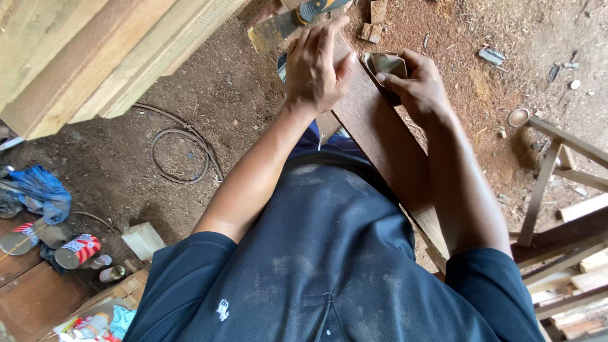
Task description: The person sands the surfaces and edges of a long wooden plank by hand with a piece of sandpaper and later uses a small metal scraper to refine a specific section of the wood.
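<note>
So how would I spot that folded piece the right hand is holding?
Start at the long dark brown plank running up from the person's lap. At its far end the right hand pinches a folded sheet of sandpaper against the plank's edge, beside the left hand. It is grey-tan and creased, unlike the wood blocks on the dirt beyond.
</note>
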